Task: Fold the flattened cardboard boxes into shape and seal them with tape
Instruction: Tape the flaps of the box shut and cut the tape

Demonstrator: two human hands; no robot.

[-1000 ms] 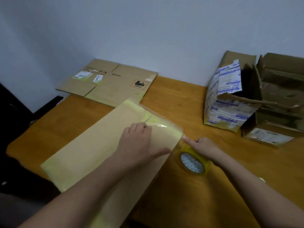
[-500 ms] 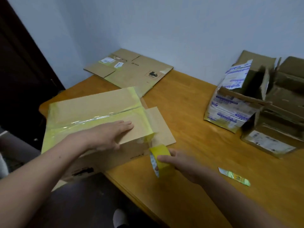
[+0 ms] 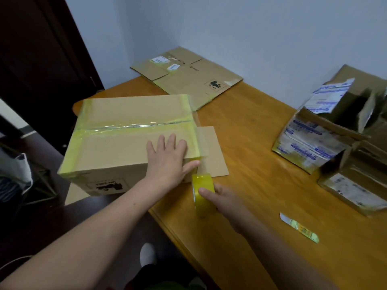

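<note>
A folded brown cardboard box (image 3: 117,130) lies on the table's left corner, partly overhanging the edge. Yellowish clear tape runs along its top seam and edges. My left hand (image 3: 167,160) rests flat on the box's top near its right end, fingers spread. A loose flap (image 3: 211,153) sticks out from that right end onto the table. My right hand (image 3: 219,197) grips a yellow tape roll (image 3: 202,191) held on edge just below the box's right corner. A flattened cardboard box (image 3: 188,80) lies at the back against the wall.
The wooden table (image 3: 261,164) carries opened, torn boxes (image 3: 326,130) at the right. A small strip of tape backing (image 3: 299,227) lies near the front right. A dark door stands to the left, and the floor shows below the table edge.
The view has swung left and the box now shows as a standing shape. My left hand slid right along its top. My right hand lifted the tape roll off the table onto its edge.
</note>
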